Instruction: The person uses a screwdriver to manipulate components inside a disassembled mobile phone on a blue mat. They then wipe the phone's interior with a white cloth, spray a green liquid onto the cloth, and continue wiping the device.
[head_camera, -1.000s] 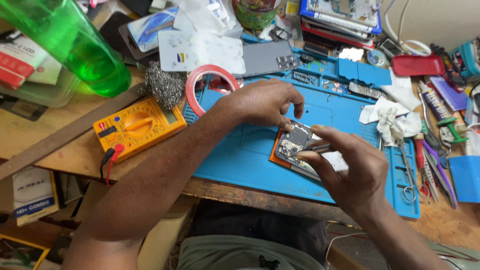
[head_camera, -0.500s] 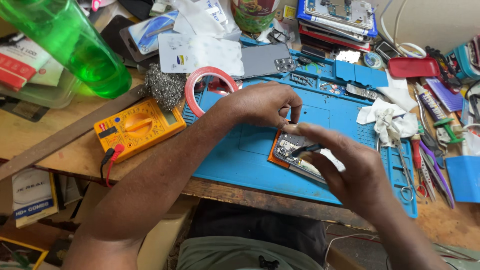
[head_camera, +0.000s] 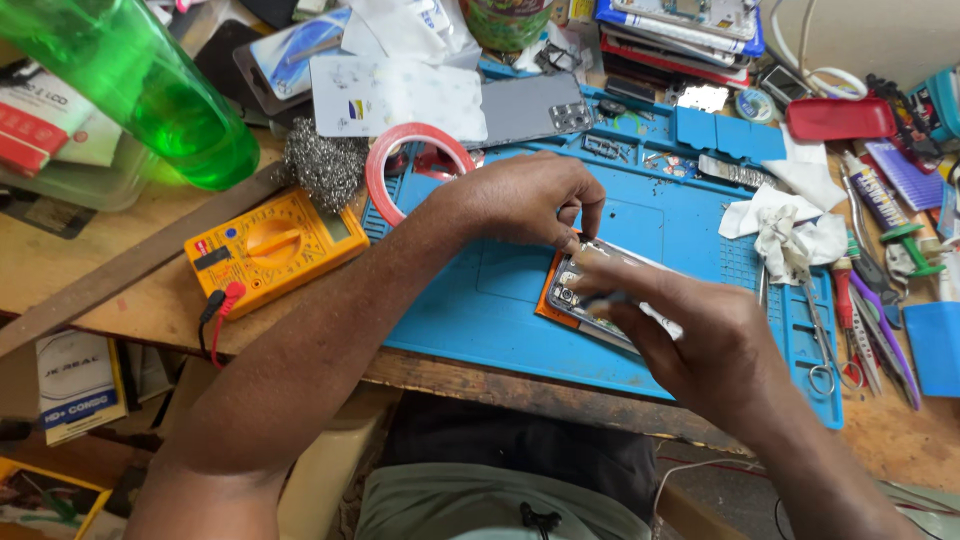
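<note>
An opened phone (head_camera: 585, 300) with an orange frame lies on the blue work mat (head_camera: 480, 310). My left hand (head_camera: 520, 200) rests on the phone's top edge, fingertips pinching down on it. My right hand (head_camera: 690, 335) holds a thin dark tool (head_camera: 600, 298), its tip over the phone's inner parts. Much of the phone is hidden under my right hand.
A yellow multimeter (head_camera: 275, 245) lies left of the mat, with steel wool (head_camera: 325, 170) and a red tape ring (head_camera: 415, 170) behind it. A green bottle (head_camera: 140, 90) stands far left. White cloth (head_camera: 790, 225), scissors (head_camera: 815, 335) and several tools lie at right.
My right hand has shifted slightly down and left over the phone, bringing the tool tip onto its inside. My left hand keeps its hold on the top edge.
</note>
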